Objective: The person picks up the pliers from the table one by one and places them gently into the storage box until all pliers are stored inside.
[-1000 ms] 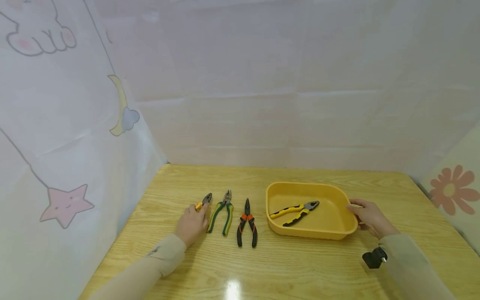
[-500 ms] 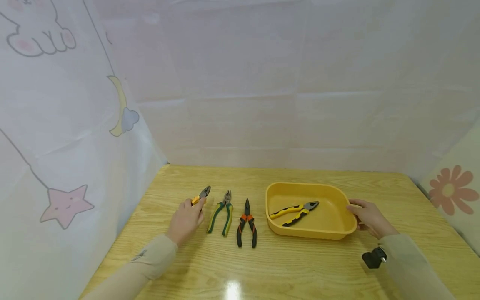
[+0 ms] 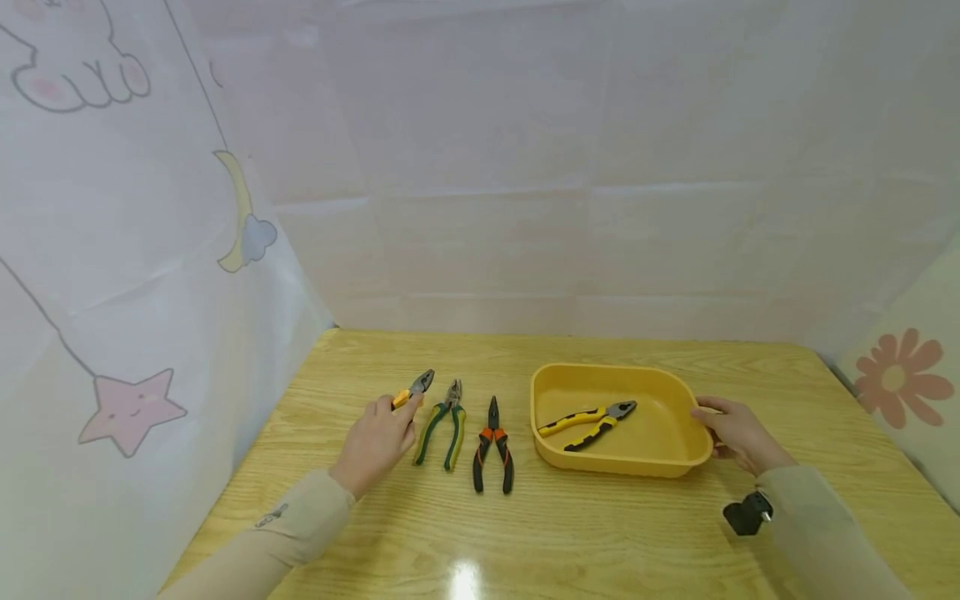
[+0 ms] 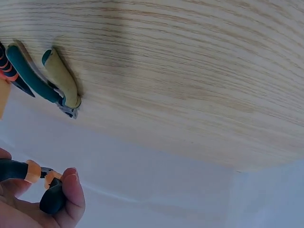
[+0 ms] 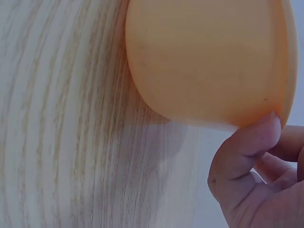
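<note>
My left hand (image 3: 377, 440) grips a pair of pliers (image 3: 422, 382) with orange-and-black handles, its grey head pointing away from me. In the left wrist view the fingers and thumb curl round the dark handles (image 4: 53, 197). To the right of that hand lie green-handled pliers (image 3: 452, 421) and long-nose pliers (image 3: 492, 442) with black-and-orange handles. With thumb and fingers my right hand (image 3: 738, 433) pinches the right rim of a yellow tray (image 3: 667, 463); the right wrist view shows the thumb (image 5: 259, 137) over that rim. Inside the tray rest yellow-and-black pliers (image 3: 600, 425).
The wooden table (image 3: 525, 550) ends at a pale cloth backdrop (image 3: 480, 250) behind and at the left side. A black device (image 3: 747, 514) is fixed at my right wrist, below the sleeve.
My left hand first drew back to the left and then came a little rightward, with the orange-and-black pliers in its grip. The right hand and the tray have stayed in place.
</note>
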Demonstrator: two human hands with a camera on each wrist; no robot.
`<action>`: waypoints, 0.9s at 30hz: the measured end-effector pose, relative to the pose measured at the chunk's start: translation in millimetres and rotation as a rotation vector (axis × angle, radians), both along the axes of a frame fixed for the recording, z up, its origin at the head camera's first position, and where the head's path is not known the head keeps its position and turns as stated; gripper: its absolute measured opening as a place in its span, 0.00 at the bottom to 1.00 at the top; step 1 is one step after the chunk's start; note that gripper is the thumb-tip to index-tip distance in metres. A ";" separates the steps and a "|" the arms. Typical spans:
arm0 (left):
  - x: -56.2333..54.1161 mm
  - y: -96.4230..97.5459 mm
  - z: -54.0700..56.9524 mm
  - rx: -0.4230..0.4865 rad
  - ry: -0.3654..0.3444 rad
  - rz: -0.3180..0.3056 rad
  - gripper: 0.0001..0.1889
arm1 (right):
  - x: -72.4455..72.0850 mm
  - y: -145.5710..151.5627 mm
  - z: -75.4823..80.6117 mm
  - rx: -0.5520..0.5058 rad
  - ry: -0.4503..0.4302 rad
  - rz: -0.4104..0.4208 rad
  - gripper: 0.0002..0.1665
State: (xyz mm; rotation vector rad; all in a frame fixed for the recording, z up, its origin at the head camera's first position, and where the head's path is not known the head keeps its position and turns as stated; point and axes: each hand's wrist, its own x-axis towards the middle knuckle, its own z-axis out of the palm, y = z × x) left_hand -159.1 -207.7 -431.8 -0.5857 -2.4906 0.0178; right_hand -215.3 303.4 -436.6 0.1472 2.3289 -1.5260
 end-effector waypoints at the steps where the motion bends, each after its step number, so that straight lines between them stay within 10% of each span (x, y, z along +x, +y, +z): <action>1: 0.3 1.1 1.1 -0.010 -0.001 -0.002 0.21 | -0.1 -0.1 0.1 0.000 0.000 0.000 0.36; 27: 5.4 34.6 28.6 -0.037 -0.062 -0.096 0.21 | -1.3 1.0 -0.9 -0.008 -0.022 -0.029 0.36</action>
